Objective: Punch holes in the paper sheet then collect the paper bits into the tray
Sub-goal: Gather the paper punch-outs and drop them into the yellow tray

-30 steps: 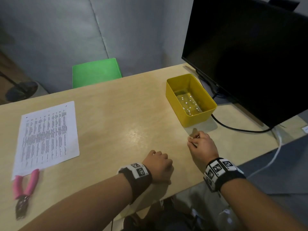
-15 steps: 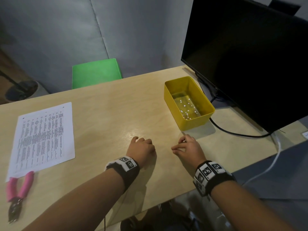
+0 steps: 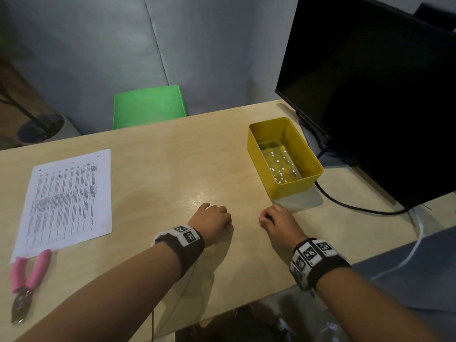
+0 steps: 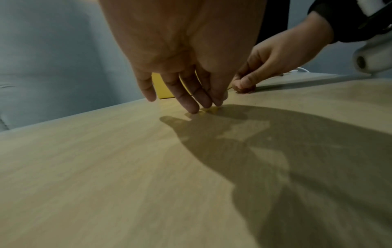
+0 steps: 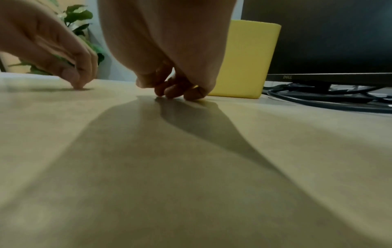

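Note:
A printed paper sheet lies flat at the left of the wooden table. Pink-handled punch pliers lie at its near corner. The yellow tray stands at the right with several white paper bits on its floor. My left hand is at the table's middle, and in the left wrist view its fingertips touch the wood with fairly straight fingers. My right hand is just near of the tray, its curled fingers bunched on the tabletop. No bit shows under either hand.
A black monitor stands behind and right of the tray, and its cable runs across the table. A green chair sits beyond the far edge. The near table edge is just behind my wrists.
My left hand has slid forward and left from the near edge. My right hand has moved left, away from the tray's near wall.

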### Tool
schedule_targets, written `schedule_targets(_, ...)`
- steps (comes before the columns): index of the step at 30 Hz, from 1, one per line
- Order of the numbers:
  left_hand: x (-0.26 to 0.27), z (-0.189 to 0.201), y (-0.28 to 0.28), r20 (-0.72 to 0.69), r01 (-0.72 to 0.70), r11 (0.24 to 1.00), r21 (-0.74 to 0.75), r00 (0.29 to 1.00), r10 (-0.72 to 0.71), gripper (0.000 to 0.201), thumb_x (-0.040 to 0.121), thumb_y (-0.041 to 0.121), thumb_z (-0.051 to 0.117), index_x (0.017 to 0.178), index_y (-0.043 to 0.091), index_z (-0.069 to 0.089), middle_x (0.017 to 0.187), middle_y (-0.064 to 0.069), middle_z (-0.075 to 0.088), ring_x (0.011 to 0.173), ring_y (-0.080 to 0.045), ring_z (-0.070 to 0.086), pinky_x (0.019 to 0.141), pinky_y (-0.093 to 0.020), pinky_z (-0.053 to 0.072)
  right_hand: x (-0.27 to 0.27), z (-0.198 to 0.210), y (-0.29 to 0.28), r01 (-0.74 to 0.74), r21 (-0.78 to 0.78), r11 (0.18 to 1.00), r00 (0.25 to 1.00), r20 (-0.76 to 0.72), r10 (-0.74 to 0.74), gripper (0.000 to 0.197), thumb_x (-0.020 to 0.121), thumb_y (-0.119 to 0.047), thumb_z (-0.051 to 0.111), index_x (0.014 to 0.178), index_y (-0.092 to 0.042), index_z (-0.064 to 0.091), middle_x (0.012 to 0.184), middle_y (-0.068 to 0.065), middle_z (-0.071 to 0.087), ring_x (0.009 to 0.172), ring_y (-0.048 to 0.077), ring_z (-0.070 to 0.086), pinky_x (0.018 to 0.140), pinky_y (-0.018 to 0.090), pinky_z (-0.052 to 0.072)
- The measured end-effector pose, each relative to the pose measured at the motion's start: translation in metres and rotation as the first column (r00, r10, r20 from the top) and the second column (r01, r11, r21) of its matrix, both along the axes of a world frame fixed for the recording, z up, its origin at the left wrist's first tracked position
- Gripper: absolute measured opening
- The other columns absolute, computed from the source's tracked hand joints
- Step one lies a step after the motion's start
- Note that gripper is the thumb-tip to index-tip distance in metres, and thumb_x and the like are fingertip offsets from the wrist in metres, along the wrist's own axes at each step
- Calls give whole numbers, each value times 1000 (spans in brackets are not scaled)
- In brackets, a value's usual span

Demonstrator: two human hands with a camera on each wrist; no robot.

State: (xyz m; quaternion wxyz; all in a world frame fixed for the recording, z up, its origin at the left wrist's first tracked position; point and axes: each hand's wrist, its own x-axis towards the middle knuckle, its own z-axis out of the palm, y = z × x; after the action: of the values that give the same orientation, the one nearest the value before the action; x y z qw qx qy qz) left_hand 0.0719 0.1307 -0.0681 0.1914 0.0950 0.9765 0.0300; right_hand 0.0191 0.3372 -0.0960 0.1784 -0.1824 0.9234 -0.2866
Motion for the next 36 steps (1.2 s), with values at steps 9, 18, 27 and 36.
schedule_targets(9,-2,2,-3,-51,-30,997,70,998,33,28,95,34,43,109,21,64,115,1,58,99,-23,58,100,-34,31,-16,10,5,-17,-72,997,999,42,20,8,91,-16,58,93,-13,65,95,0,62,86,10,57,79,21,48)
schedule_targets(18,2,3,-2,-23,21,1000,10,1000,-21,30,93,36,44,110,23,65,116,2,58,104,-25,55,101,-35,31,-19,5,0,-272,149,951,959,-45,281,18,89,-26,62,97,-14,72,98,-1,58,90,14,55,77,31,48)
schedule_targets(27,-2,6,8,73,52,996,-68,996,-47,26,95,29,46,108,26,67,112,2,58,108,-26,54,115,-53,13,-11,-3,1,-307,215,927,935,-112,336,14,95,-23,50,95,-19,64,95,-6,53,84,14,53,76,36,50)
schedule_targets(36,-2,-5,3,7,60,996,-61,998,-60,35,98,31,35,109,13,62,113,-5,59,103,-29,50,96,-40,34,-6,13,-8,-272,256,927,960,12,279,14,84,-1,51,92,-13,50,93,-3,44,82,18,48,73,31,43)
